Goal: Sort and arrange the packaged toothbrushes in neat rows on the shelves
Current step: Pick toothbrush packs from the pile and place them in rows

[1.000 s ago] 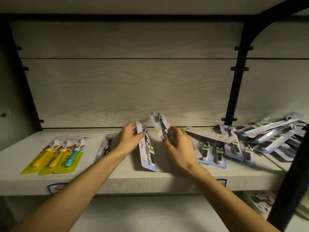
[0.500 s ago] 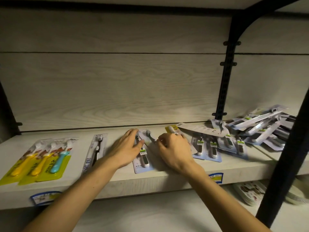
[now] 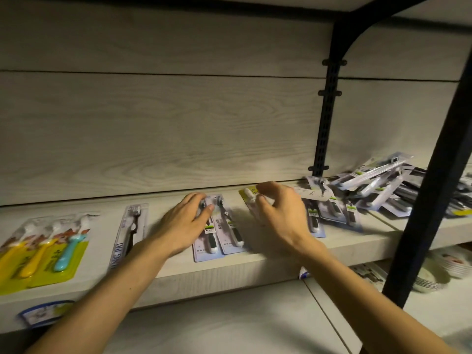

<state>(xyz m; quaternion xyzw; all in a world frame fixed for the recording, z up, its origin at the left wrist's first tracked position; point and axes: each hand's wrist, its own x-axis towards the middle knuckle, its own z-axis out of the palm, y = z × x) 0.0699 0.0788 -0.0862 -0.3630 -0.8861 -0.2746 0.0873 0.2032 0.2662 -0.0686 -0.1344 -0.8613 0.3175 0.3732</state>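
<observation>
Dim warm light, motion blur at right, wide-angle edge bowing.

1. The second black-and-white toothbrush pack (image 3: 229, 226), held tilted up a second ago, now lies flat at frame centre
2. The right hand (image 3: 278, 215) has let go, fingers over the yellow-carded pack (image 3: 249, 194)
</observation>
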